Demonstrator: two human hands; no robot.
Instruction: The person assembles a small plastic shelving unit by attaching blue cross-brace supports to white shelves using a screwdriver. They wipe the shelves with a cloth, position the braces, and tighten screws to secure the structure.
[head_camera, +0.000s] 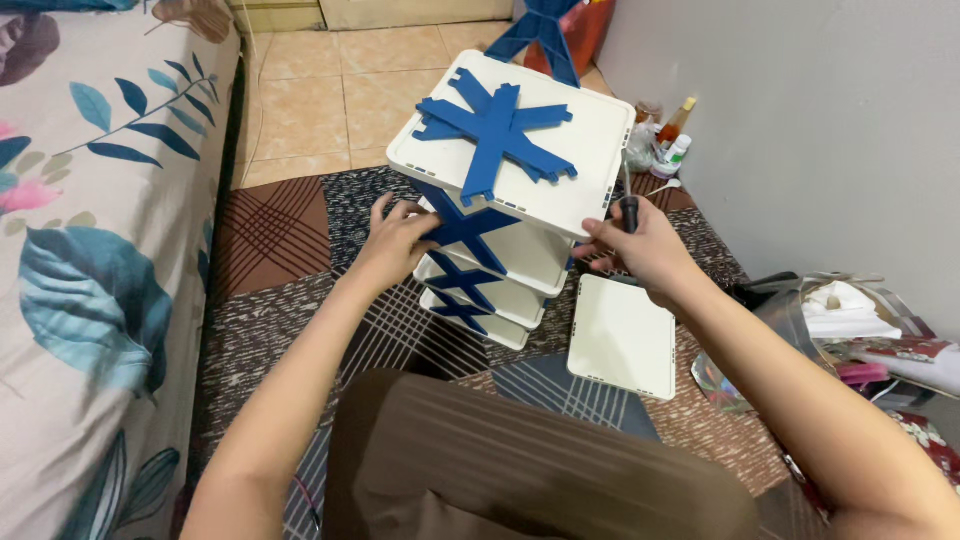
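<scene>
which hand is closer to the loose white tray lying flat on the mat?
Right. The right hand, holding a black-handled tool, sits just above the flat white rectangular plastic tray. The left hand is across the white-and-blue shelf rack, on its left side.

place: home bedroom | evidence: bed (90, 250) with leaf-print sheet seen at left | patterned rug (290, 250) laid on tiled floor (310, 90) | small bottles (668, 140) kept by wall
</scene>
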